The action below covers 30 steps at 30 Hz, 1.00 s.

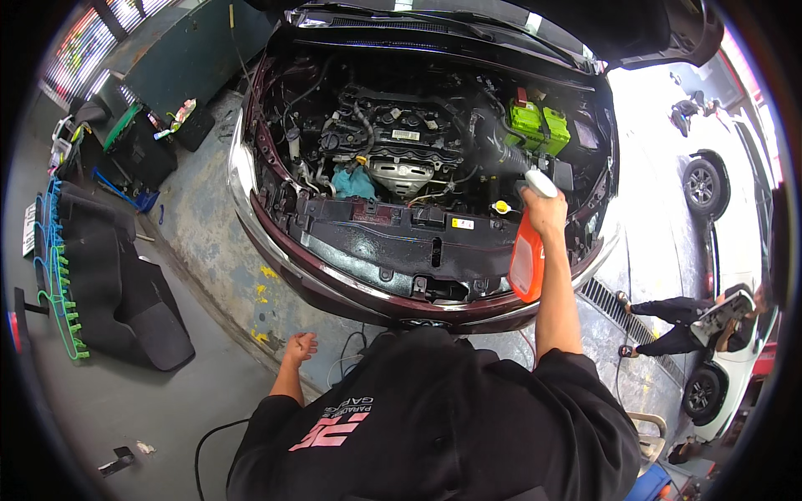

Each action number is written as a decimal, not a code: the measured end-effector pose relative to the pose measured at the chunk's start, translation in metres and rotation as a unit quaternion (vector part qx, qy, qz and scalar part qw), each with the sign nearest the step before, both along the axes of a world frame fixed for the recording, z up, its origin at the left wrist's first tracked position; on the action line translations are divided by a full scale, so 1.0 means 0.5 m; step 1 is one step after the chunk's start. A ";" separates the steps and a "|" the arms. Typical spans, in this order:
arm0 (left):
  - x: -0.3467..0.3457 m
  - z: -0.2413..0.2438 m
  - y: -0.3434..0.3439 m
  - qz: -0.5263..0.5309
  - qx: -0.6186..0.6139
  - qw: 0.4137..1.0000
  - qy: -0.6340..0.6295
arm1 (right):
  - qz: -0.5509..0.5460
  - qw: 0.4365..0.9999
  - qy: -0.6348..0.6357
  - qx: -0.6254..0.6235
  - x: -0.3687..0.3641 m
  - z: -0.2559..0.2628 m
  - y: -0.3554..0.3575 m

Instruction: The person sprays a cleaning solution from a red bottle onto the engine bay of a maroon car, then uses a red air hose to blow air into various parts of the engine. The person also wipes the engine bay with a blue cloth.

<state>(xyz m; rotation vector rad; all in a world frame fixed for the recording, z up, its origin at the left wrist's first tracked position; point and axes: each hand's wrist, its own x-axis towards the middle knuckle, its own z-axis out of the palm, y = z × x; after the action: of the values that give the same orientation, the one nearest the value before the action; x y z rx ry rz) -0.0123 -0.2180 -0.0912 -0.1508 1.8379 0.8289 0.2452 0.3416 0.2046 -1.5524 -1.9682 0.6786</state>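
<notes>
My right hand [544,210] grips the neck of an orange-red spray bottle [526,263] with a white trigger head [542,184]. The bottle is held over the right front of an open engine bay, its head pointing in at the engine [407,134]. A faint mist hangs around the ribbed air intake hose [510,153]. Behind it sits a lime-green car battery [539,128]. Nearer are a yellow-marked cap [501,206] and the wet-looking black radiator cover [376,241]. A teal cloth [353,183] is tucked left of the metal exhaust heat shield [402,175]. My left hand [302,347] hangs free before the bumper, fingers loosely bent.
The raised bonnet [626,28] overhangs the bay. Black car mats [125,282] hang from clip hangers [59,294] at left, near a black bin [141,156]. At right, a person [683,319] holding a part stands beside a white vehicle [733,250] and a floor drain grate [608,307].
</notes>
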 end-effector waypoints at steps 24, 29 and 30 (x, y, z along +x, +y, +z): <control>0.187 0.119 -0.065 0.032 0.007 0.998 0.057 | 0.079 0.991 -0.106 0.009 -0.019 -0.020 0.453; 0.337 0.158 -0.036 0.061 -0.017 0.995 0.071 | -0.057 0.996 -0.057 -0.032 0.112 -0.034 0.542; 0.367 0.170 -0.024 0.056 -0.022 0.996 0.066 | -0.070 0.996 -0.042 -0.036 0.142 -0.045 0.576</control>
<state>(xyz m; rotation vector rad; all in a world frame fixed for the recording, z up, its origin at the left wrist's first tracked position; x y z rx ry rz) 0.1712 -0.2302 -0.0061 -0.2339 1.9880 0.8942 0.3163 0.6297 0.1824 -1.7718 -1.8910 0.6418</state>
